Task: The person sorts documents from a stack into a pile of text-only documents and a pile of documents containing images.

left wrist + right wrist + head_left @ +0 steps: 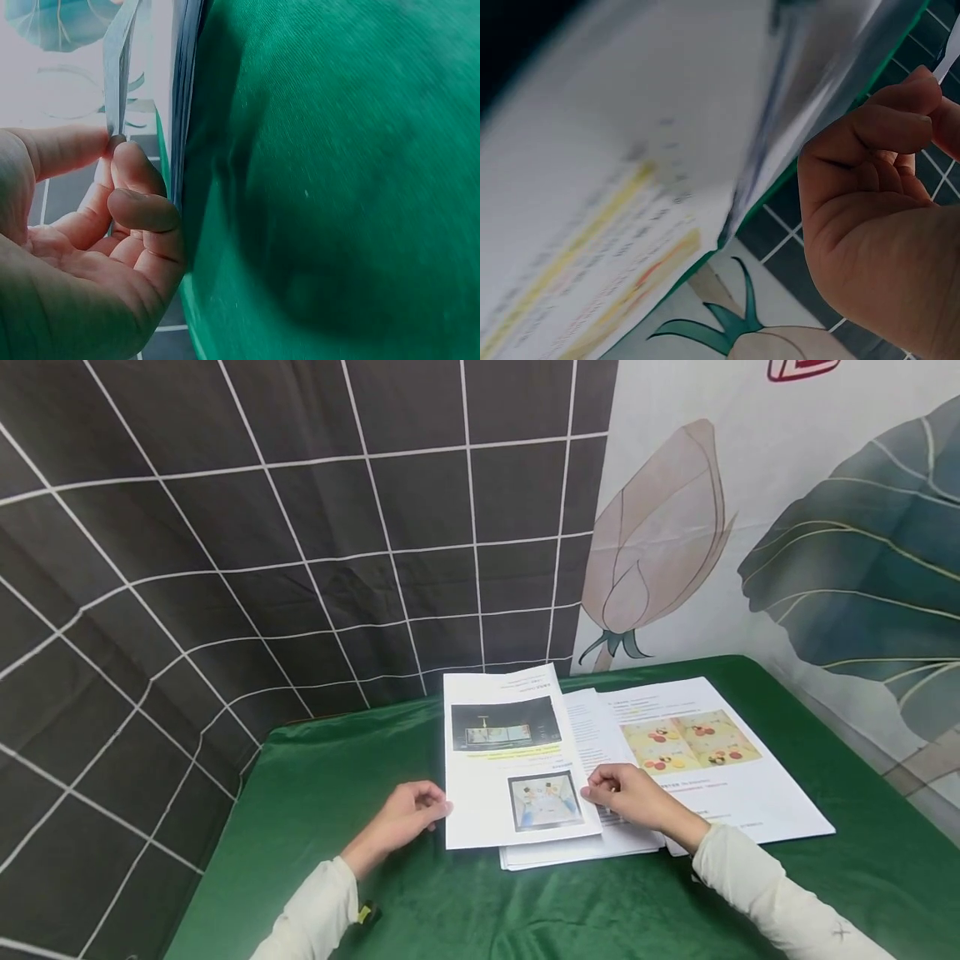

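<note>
A thin stack of printed sheets (478, 806) is held up between both hands, tilted over the table, with two pictures and a yellow-highlighted line on its top page. My left hand (408, 817) pinches its left edge between thumb and fingers; the left wrist view shows several layers in that pinch (117, 82). At the right edge, my right hand (628, 795) pinches the sheets between thumb and forefinger. Partly hidden beneath lies a pile of paper (547, 857). Beside it another printed page (757, 802) with food-like pictures lies under my right wrist.
A green cloth (337, 777) covers the table. Behind it hangs a dark curtain (315, 602) with white grid lines. To the right is a white hanging (675, 610) printed with a lotus bud and leaf. A small dark-and-yellow item (367, 912) shows by my left cuff.
</note>
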`<state>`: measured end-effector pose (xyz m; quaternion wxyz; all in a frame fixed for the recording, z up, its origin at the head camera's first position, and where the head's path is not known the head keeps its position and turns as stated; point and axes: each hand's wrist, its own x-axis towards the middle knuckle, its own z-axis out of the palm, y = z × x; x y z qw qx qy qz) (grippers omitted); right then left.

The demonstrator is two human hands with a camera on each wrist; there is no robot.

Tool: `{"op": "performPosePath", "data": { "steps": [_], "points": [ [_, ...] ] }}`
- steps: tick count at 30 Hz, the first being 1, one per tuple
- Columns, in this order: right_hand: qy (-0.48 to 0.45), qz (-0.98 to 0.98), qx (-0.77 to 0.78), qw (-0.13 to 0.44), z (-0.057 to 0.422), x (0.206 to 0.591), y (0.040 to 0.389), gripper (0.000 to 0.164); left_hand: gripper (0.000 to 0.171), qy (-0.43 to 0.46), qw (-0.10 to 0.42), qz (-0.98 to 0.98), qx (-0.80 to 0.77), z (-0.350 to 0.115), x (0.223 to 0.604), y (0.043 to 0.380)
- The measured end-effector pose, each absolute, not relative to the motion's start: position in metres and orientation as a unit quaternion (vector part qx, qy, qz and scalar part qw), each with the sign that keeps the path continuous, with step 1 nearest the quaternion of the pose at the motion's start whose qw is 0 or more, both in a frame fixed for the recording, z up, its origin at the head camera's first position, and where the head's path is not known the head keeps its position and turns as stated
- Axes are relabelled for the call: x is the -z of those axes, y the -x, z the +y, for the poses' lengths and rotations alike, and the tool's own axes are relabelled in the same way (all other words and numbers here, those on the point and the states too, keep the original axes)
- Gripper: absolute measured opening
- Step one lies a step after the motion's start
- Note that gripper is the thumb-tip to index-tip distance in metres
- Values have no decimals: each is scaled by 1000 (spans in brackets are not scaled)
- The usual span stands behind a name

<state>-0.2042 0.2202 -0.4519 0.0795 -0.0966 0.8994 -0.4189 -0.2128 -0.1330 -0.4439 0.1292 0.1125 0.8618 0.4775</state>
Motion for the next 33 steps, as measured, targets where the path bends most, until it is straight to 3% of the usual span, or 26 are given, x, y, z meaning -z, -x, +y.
{"op": "performPosePath", "data": {
  "steps": [33],
  "points": [
    [36,908,413,55,289,458,183,19,14,-202,144,840,-483,-57,448,239]
  ]
}}
